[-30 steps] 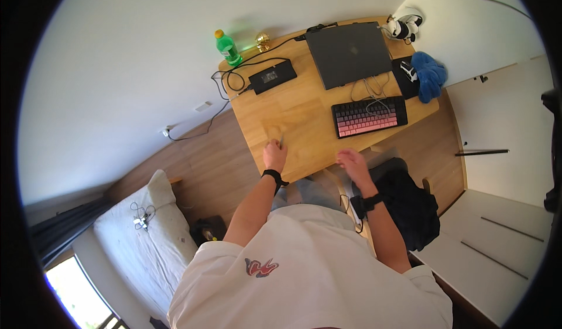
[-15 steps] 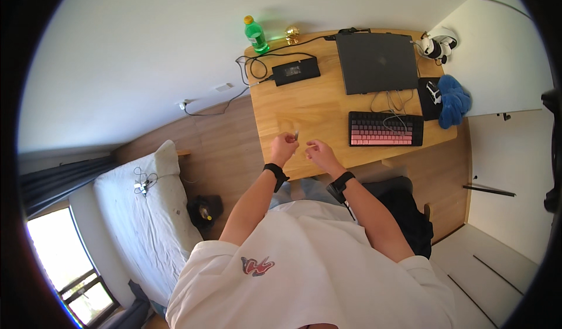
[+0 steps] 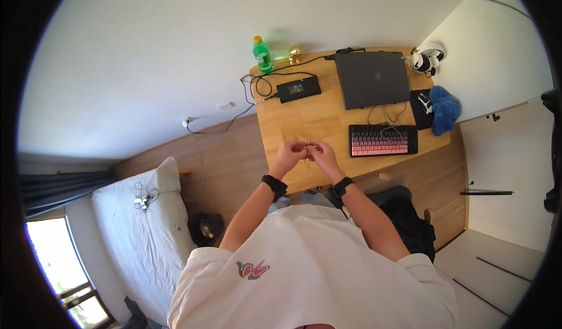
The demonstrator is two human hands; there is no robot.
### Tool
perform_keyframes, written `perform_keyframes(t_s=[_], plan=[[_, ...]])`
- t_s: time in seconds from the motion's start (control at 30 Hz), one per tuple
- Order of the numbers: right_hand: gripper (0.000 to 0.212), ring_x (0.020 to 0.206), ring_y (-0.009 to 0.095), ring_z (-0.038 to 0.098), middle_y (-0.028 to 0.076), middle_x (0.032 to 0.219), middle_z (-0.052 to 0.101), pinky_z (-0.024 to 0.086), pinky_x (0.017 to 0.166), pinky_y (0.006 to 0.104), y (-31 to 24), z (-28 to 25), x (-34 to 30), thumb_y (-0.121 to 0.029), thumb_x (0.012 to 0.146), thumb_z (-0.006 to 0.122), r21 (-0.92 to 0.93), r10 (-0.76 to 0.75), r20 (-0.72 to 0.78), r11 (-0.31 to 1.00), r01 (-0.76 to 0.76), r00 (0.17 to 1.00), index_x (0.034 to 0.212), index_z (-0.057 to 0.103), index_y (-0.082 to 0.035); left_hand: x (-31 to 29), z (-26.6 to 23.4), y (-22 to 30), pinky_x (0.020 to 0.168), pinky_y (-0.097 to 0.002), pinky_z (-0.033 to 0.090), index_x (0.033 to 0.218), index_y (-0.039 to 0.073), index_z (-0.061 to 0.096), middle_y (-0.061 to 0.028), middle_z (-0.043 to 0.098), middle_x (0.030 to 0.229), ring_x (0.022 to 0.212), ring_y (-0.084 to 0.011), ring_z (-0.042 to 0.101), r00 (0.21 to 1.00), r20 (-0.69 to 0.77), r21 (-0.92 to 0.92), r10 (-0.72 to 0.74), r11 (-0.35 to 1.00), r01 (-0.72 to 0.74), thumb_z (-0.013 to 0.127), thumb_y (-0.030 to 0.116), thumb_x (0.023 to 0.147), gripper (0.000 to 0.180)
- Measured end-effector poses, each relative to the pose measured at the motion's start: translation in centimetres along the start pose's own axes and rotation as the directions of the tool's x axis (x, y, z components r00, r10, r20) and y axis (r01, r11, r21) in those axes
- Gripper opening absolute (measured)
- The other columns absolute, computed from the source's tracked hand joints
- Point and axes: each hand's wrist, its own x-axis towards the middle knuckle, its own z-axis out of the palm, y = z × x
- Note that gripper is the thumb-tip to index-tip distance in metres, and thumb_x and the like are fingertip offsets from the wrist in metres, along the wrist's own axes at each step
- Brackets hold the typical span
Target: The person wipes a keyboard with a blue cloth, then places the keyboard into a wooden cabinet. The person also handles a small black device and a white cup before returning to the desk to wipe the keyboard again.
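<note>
Above the near left part of the wooden desk (image 3: pixel 293 121), my left hand (image 3: pixel 289 155) and my right hand (image 3: pixel 323 156) meet fingertip to fingertip. Both are closed in a pinch around a small, thin thing (image 3: pixel 308 144) that pokes out between the fingers, too small to name. To the right of my hands lies a keyboard (image 3: pixel 381 141) with dark and pink keys. A closed dark laptop (image 3: pixel 373 80) rests farther back.
A black power adapter (image 3: pixel 297 89), a green bottle (image 3: pixel 263 57) and a gold ornament (image 3: pixel 294 54) stand behind, cables around them. At right are a blue cloth (image 3: pixel 445 112) and white-and-black headphones (image 3: pixel 426 60). A bed (image 3: pixel 137 229) lies left; a dark chair (image 3: pixel 404 212) is near right.
My hands, apart before, have come together at the fingertips. The left held a small thing up; now both pinch around it. The view has tilted slightly, so the desk appears lower.
</note>
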Motion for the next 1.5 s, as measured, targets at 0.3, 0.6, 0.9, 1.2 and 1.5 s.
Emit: perform_keyframes(t_s=[0.3, 0.6, 0.9, 1.2, 1.5], plan=[[0.022, 0.081, 0.017, 0.071, 0.010, 0.094, 0.071, 0.055, 0.066, 0.0259, 1.2, 3.4, -2.7, -0.015, 0.099, 0.062, 0.023, -0.025, -0.097, 0.999, 0.028, 0.995, 0.113, 0.063, 0.002, -2.3, -2.7, -0.1, 0.071, -0.0279, 0.058, 0.117, -0.004, 0.066, -0.0102, 0.072, 0.090, 0.080, -0.0137, 0.069, 0.993, 0.115, -0.012, 0.018, 1.000, -0.016, 0.069, 0.007, 0.090, 0.029], [0.021, 0.082, 0.015, 0.069, 0.007, 0.097, 0.070, 0.055, 0.069, 0.0260, 5.3, 5.4, -9.9, -0.015, 0.100, 0.061, 0.141, 0.059, -0.292, 0.990, -0.018, 0.955, 0.114, 0.063, 0.000, -6.2, -2.2, -3.7, 0.073, -0.0278, 0.058, 0.116, -0.004, 0.066, -0.0097, 0.073, 0.090, 0.080, -0.0133, 0.069, 0.948, 0.318, 0.012, 0.002, 1.000, -0.006, 0.067, 0.008, 0.092, 0.027], [0.019, 0.082, 0.014, 0.068, 0.007, 0.099, 0.070, 0.055, 0.069, 0.0261, 7.8, 4.0, -16.7, -0.013, 0.100, 0.061, 0.230, 0.024, -0.468, 0.968, 0.096, 0.883, 0.114, 0.062, 0.000, -10.2, 1.9, -3.2, 0.073, -0.0278, 0.057, 0.116, -0.005, 0.066, -0.0094, 0.073, 0.093, 0.081, -0.0135, 0.069, 0.871, 0.490, 0.036, 0.010, 0.999, -0.032, 0.064, 0.008, 0.092, 0.027], [0.020, 0.084, 0.015, 0.069, 0.008, 0.100, 0.070, 0.057, 0.072, 0.0270, 13.2, 3.2, -30.5, -0.013, 0.100, 0.060, 0.256, 0.012, -0.673, 0.942, 0.218, 0.740, 0.116, 0.063, 0.000, -19.7, 8.7, -4.9, 0.074, -0.0294, 0.057, 0.117, -0.004, 0.067, -0.0093, 0.073, 0.091, 0.079, -0.0136, 0.068, 0.697, 0.715, 0.142, 0.061, 0.963, -0.230, 0.064, 0.008, 0.092, 0.028], [0.019, 0.089, 0.016, 0.068, 0.007, 0.103, 0.069, 0.057, 0.075, 0.0285, 19.4, 4.8, -49.4, -0.014, 0.101, 0.059, 0.264, 0.056, -0.882, 0.881, 0.394, 0.467, 0.116, 0.063, -0.002, -34.9, 17.3, -7.9, 0.075, -0.0297, 0.057, 0.117, -0.003, 0.067, -0.0098, 0.073, 0.093, 0.082, -0.0154, 0.070, 0.404, 0.914, 0.151, -0.015, 0.940, -0.306, 0.065, 0.006, 0.090, 0.028]])
